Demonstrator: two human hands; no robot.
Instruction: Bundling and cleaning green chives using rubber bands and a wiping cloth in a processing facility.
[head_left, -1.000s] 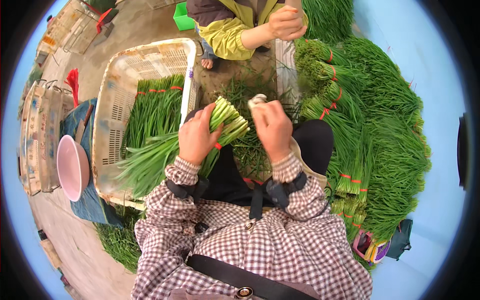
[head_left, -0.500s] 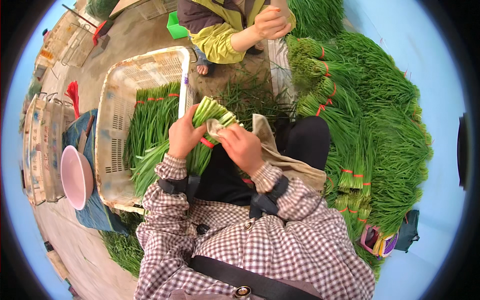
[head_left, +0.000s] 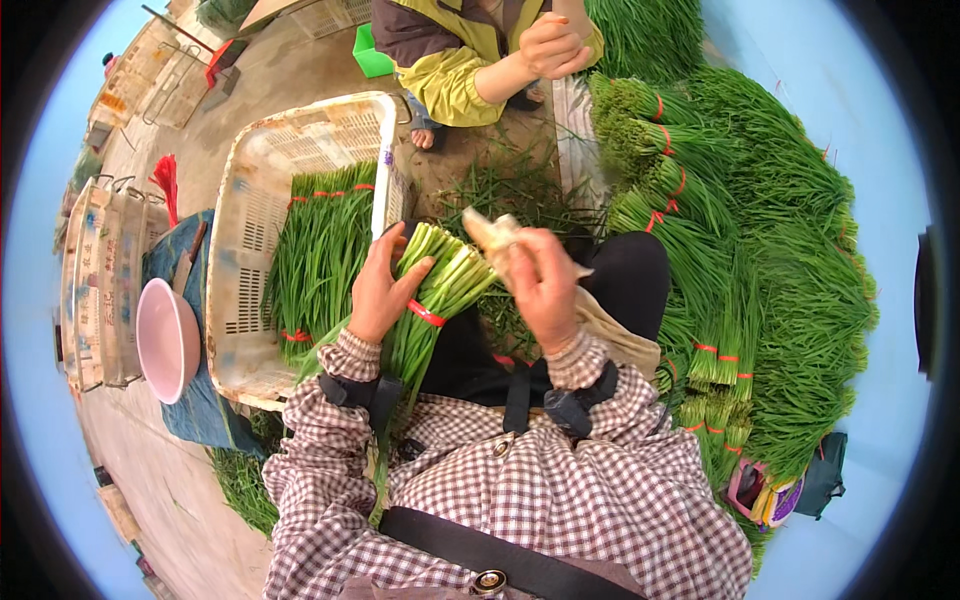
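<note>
White plastic, stained and slotted along the walls, forms the open crate (head_left: 240, 320). Just right of the crate, the left hand (head_left: 378, 300) is closed around a bunch of greens (head_left: 458, 276), with its thumb laid across the stalks. The bunch is tilted: its pale cut ends point up and away from the wearer, and its leaves trail down toward the left sleeve. One red band (head_left: 427, 314) encircles the stalks beside the thumb. Farther right of the crate, the right hand (head_left: 543, 295) grips a pale cloth (head_left: 488, 232) between thumb and fingers, near the cut ends; contact between cloth and stalks cannot be determined. Inside the crate lie tied bundles (head_left: 325, 240) with red bands. Left of the crate, a pink bowl (head_left: 167, 345) sits against a blue sheet (head_left: 205, 415). Well to the right of the crate, a heap of greens (head_left: 800, 320) spreads beside further banded bunches (head_left: 690, 230). Beyond the crate's far right corner, a co-worker's hand (head_left: 550, 47) is curled above a yellow-green sleeve (head_left: 450, 85).
</note>
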